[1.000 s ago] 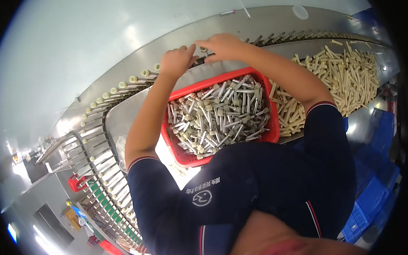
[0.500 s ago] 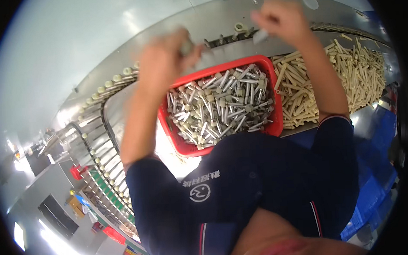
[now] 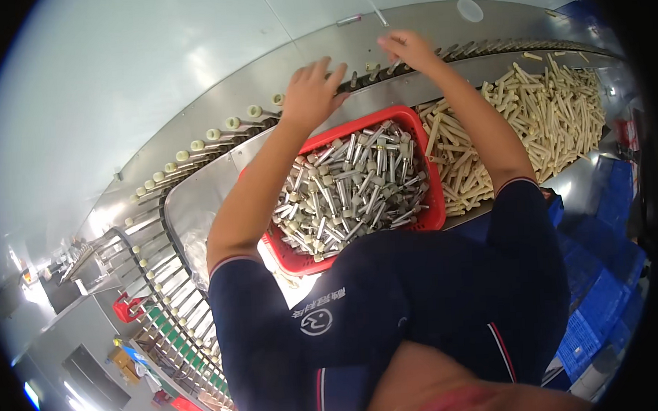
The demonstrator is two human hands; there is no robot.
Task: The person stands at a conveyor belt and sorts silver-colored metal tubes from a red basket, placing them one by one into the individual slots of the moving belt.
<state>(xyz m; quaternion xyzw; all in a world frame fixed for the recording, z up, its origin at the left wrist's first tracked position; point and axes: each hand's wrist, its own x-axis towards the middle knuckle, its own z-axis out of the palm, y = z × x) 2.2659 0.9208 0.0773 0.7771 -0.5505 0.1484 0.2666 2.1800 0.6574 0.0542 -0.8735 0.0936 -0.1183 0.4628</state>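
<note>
My left hand (image 3: 313, 92) is over the conveyor chain (image 3: 231, 142), its fingers spread among the upright pins. I see nothing in it, though its palm side is hidden. Further right, my right hand (image 3: 410, 49) has thumb and fingers pinched close above the pins. A short silvery piece (image 3: 394, 66) shows below those fingertips; whether it is held or is one of the pins I cannot tell. Between my forearms stands a red basket (image 3: 433, 193), heaped with metal tubes with pale caps (image 3: 357, 178). Pale ring-shaped caps (image 3: 233, 124) sit on the chain's pins to the left.
Cream-coloured tubes (image 3: 552, 111) lie in a large pile right of the basket. The chain curves down the left side past a red object (image 3: 128, 307). A translucent disc (image 3: 470, 10) and a thin rod (image 3: 379, 14) lie on the far metal ledge. Blue crates (image 3: 591, 326) stand lower right.
Both hands were blurred and raised, with a whitish piece at the right fingertips. They are now lower over the chain, and the left fingers have spread. The view has shifted slightly.
</note>
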